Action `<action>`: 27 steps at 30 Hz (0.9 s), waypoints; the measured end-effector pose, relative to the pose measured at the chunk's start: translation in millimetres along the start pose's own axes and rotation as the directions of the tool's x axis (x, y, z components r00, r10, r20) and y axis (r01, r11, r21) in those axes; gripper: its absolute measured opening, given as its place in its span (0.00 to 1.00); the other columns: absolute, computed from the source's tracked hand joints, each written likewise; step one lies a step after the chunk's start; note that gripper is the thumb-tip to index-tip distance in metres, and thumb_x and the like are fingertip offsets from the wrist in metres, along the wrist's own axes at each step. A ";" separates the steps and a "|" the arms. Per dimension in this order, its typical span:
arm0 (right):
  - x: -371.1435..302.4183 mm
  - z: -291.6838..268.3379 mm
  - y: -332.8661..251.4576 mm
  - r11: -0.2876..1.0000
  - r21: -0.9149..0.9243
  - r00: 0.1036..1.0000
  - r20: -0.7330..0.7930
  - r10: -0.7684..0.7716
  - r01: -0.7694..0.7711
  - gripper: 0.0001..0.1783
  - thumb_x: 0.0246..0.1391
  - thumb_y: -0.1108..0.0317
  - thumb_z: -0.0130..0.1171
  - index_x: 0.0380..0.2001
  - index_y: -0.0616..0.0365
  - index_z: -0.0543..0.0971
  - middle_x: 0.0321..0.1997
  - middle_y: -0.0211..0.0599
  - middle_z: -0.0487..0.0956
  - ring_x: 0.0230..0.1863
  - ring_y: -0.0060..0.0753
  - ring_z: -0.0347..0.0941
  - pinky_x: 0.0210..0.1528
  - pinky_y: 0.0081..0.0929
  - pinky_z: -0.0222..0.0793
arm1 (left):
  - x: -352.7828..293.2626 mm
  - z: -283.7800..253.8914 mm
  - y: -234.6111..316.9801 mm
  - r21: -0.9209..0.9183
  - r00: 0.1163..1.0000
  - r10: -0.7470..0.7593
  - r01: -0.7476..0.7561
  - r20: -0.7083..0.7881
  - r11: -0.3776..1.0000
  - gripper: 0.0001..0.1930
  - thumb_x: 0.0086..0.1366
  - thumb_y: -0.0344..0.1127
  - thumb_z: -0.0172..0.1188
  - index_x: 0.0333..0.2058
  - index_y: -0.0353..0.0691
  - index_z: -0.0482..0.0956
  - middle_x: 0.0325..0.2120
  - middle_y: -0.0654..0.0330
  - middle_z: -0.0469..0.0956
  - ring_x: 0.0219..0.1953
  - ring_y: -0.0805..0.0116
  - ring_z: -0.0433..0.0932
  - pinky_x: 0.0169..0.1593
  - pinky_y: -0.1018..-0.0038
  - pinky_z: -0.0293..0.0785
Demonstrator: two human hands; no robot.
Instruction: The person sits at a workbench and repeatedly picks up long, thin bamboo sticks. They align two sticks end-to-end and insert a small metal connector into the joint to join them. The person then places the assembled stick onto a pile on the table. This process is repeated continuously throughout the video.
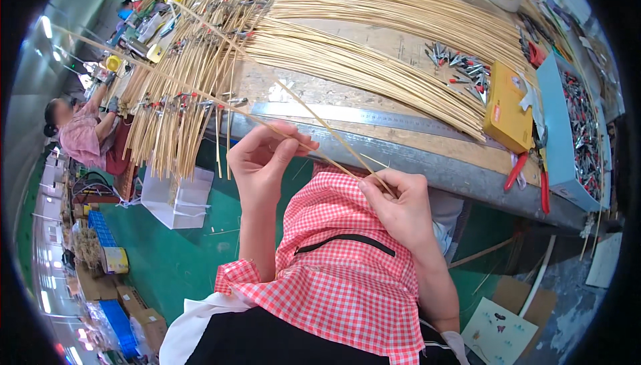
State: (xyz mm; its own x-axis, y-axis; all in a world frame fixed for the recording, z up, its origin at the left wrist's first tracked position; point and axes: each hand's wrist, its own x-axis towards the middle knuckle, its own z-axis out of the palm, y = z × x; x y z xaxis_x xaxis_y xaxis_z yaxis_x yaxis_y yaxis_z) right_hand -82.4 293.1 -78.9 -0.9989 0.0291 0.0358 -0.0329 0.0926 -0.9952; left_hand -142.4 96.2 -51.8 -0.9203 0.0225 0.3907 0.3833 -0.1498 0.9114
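Two long, thin bamboo strips slant from the upper left, over the bench edge, down to my right hand. Its thumb and fingers pinch both strips near their close ends, in front of the red-checked apron. My left hand is raised to the left of it, thumb and forefinger closed on the nearer strip. The other strip passes beyond the left fingertips, apart from them. Between my hands the strips draw together toward the right fingers.
Bundled strips cover the bench, with more clipped ones overhanging its left. A steel ruler lies along the front edge. At right are loose clips, a yellow box, red-handled pliers and a blue clip box. Another person works far left.
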 end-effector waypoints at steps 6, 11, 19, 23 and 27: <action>-1.4 2.2 4.6 0.983 0.163 0.988 0.145 0.060 -0.084 0.05 0.53 0.76 0.62 0.29 0.68 0.80 0.20 0.24 0.75 0.22 0.10 0.66 0.23 0.13 0.59 | 4.7 -3.6 -3.3 -0.162 0.992 -0.118 0.112 -0.032 0.980 0.06 0.63 0.23 0.57 0.39 0.31 0.74 0.29 0.58 0.78 0.31 0.68 0.80 0.35 0.74 0.80; -1.2 8.1 8.2 0.964 0.251 0.986 0.159 0.048 -0.087 0.07 0.54 0.73 0.62 0.30 0.67 0.81 0.19 0.21 0.72 0.22 0.10 0.61 0.22 0.16 0.55 | 7.6 -16.8 -37.1 -0.463 0.982 -0.167 0.189 0.089 0.866 0.07 0.61 0.24 0.61 0.38 0.31 0.76 0.29 0.56 0.79 0.31 0.66 0.81 0.36 0.71 0.83; 1.7 11.0 -10.4 0.948 -0.079 0.950 -0.030 -0.310 0.307 0.07 0.54 0.75 0.59 0.36 0.66 0.79 0.30 0.41 0.75 0.29 0.34 0.74 0.30 0.28 0.67 | 12.1 -28.1 -41.4 -0.477 0.988 -0.154 0.147 0.025 0.867 0.03 0.62 0.25 0.59 0.34 0.32 0.77 0.27 0.57 0.78 0.30 0.67 0.81 0.37 0.70 0.83; -1.4 7.0 -15.0 0.894 -0.281 0.930 -0.019 -0.368 0.348 0.09 0.52 0.77 0.58 0.38 0.65 0.79 0.31 0.44 0.71 0.29 0.42 0.73 0.31 0.31 0.68 | 15.3 -37.9 -37.5 -0.487 0.987 -0.146 0.096 -0.066 0.868 0.03 0.62 0.25 0.60 0.34 0.32 0.78 0.27 0.57 0.78 0.30 0.67 0.81 0.37 0.71 0.84; -3.5 3.9 -21.8 0.885 -0.326 0.937 0.005 -0.350 0.332 0.09 0.52 0.77 0.58 0.38 0.65 0.79 0.29 0.43 0.70 0.28 0.41 0.72 0.31 0.31 0.68 | 18.9 -49.6 -37.0 -0.493 0.986 -0.125 0.056 -0.108 0.868 0.04 0.62 0.25 0.60 0.35 0.32 0.78 0.27 0.56 0.79 0.30 0.65 0.82 0.36 0.71 0.84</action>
State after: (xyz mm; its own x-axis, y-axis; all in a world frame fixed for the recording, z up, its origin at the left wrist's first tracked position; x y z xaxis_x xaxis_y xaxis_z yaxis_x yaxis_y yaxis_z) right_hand -78.3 287.1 -57.6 -0.9243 -0.0100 0.3815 -0.3507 0.4166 -0.8388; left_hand -177.8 53.2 -84.6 -0.9642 -0.0657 0.2571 0.2418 -0.6163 0.7495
